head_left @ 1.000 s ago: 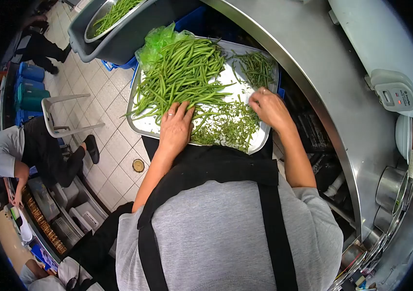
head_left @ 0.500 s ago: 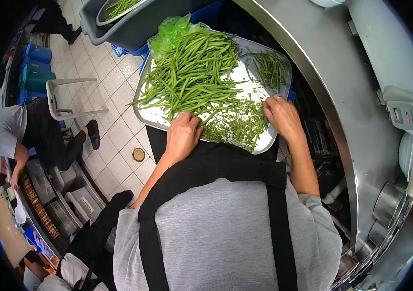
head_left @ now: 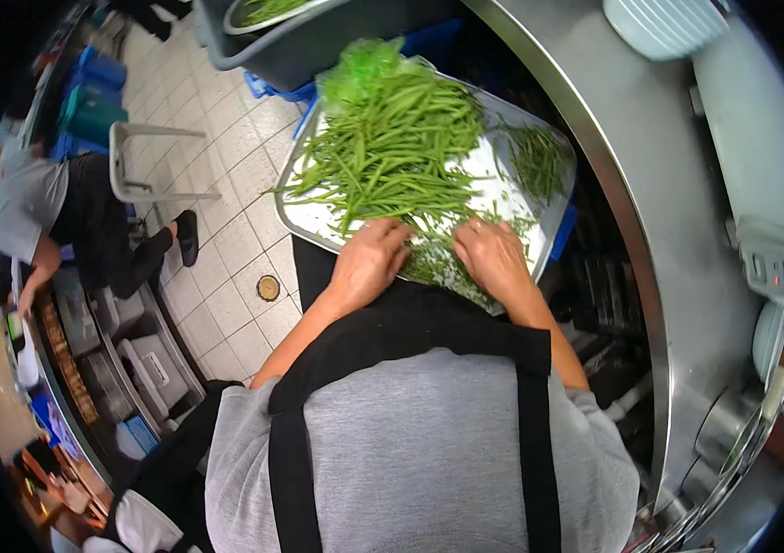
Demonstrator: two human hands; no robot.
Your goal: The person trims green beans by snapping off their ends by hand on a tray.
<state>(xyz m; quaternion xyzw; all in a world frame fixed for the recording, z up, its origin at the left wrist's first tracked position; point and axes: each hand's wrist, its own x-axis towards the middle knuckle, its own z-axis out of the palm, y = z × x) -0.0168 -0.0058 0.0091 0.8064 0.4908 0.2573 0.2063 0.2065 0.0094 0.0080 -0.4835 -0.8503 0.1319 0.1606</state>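
Note:
A large pile of green beans [head_left: 401, 138] covers the left and middle of a metal tray [head_left: 283, 214] in front of me. My left hand [head_left: 372, 263] is closed at the pile's near edge, its fingertips pinching a green bean. Close to its right, my right hand [head_left: 493, 261] is curled in a pinch over the tray; what its fingertips hold is hidden. Thin green pieces show between the hands. Short trimmed bits [head_left: 447, 269] lie scattered beneath them. A separate bunch of darker, thinner beans [head_left: 537, 164] rests in the tray's far right corner.
A green plastic bag [head_left: 360, 69] lies behind the pile. Beyond the tray stands a grey tub [head_left: 291, 55]. A curved steel counter [head_left: 613, 111] runs along the right. To the left are a chair [head_left: 157, 195] and a crouching person [head_left: 70, 207] by an open drawer.
My right hand has moved left from the tray's right side to near my left hand. The whole view has shifted slightly. My left hand stays at the pile's near edge.

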